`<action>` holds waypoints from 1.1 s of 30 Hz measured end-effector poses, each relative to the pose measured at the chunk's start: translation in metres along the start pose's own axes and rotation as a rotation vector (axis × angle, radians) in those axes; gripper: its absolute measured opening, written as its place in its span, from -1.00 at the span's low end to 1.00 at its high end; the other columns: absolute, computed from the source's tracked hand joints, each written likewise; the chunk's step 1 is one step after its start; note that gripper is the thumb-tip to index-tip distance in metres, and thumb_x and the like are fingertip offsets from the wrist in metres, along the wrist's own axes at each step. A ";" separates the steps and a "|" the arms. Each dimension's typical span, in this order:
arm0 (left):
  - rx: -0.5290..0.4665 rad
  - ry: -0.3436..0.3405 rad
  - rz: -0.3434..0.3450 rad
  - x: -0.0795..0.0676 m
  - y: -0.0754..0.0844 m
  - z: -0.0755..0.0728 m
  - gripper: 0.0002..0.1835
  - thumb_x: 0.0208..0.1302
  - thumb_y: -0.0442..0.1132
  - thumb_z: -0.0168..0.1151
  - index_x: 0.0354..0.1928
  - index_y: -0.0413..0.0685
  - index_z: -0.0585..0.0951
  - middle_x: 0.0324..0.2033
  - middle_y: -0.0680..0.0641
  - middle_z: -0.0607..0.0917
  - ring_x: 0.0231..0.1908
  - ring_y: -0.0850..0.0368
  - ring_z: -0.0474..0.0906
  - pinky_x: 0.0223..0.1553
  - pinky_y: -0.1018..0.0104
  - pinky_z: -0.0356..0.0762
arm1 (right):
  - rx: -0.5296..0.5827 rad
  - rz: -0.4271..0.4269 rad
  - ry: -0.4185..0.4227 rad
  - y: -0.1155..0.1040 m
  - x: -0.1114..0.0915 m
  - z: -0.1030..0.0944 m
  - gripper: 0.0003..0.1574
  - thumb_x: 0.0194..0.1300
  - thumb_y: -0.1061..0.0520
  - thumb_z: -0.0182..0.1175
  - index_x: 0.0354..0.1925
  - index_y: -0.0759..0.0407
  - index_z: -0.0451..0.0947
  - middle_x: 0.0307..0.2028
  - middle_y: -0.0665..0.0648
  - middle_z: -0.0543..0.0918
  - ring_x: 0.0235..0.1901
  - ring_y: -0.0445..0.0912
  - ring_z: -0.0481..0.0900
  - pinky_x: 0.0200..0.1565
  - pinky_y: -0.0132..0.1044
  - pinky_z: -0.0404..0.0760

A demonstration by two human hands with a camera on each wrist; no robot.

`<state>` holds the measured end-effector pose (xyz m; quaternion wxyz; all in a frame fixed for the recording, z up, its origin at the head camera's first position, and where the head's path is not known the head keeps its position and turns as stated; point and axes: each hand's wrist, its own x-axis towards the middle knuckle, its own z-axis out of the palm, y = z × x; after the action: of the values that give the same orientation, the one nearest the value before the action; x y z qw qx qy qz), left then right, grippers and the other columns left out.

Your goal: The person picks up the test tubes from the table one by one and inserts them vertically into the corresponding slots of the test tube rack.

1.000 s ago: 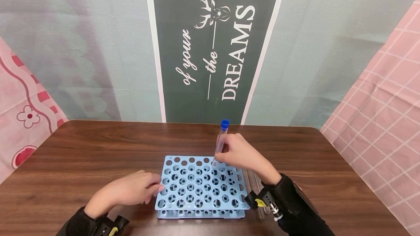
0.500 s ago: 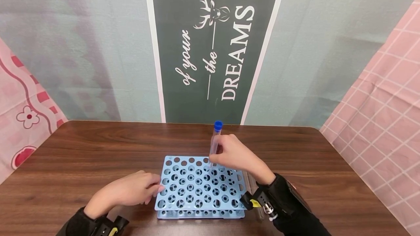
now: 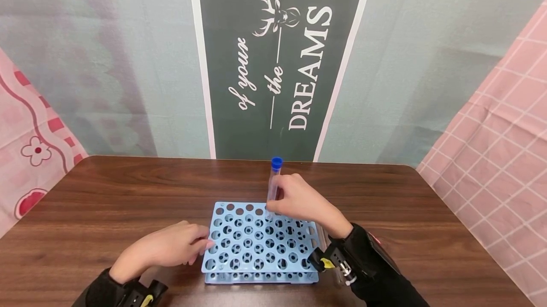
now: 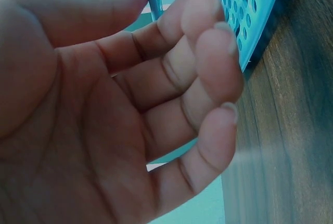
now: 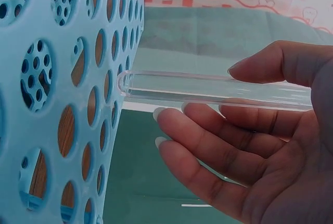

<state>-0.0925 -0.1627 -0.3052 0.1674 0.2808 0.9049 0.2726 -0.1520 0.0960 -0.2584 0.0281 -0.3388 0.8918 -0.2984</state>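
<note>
A light blue test tube rack (image 3: pixel 253 245) with rows of round holes stands on the table. At its left edge, my left hand (image 3: pixel 173 245) pinches the rack's side; in the left wrist view the rim lies between the thumb (image 4: pixel 104 18) and curled fingers. My right hand (image 3: pixel 301 198) grips a clear test tube (image 5: pixel 208 88) with a blue cap (image 3: pixel 277 162), thumb on one side and fingers on the other. The tube stands nearly upright, slightly tilted, its rounded bottom right at the holes near the rack's back edge.
More clear tubes (image 3: pixel 323 236) lie along the rack's right side, partly hidden by my right forearm. The brown wooden table (image 3: pixel 128 193) ends at a printed cloth backdrop (image 3: pixel 273 84). Pink cloths hang at both sides.
My right hand has moved a little left with the test tube, which now stands more upright over the rack's back row. The left hand and rack have stayed put.
</note>
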 end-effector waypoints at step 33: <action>-0.003 0.009 0.016 0.000 0.000 0.000 -0.67 0.30 -0.08 0.00 -0.62 0.02 0.38 -0.81 0.19 0.40 -0.74 0.35 0.25 -0.65 0.43 0.27 | 0.006 -0.017 -0.060 -0.015 0.012 0.009 -0.86 0.03 0.20 0.20 -0.40 0.24 0.47 -0.52 0.09 0.61 -0.59 -0.21 0.48 -0.51 -0.36 0.55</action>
<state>-0.0926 -0.1628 -0.3059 0.1618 0.2866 0.9030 0.2763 -0.1501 0.0749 -0.2560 0.0536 -0.3551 0.8868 -0.2910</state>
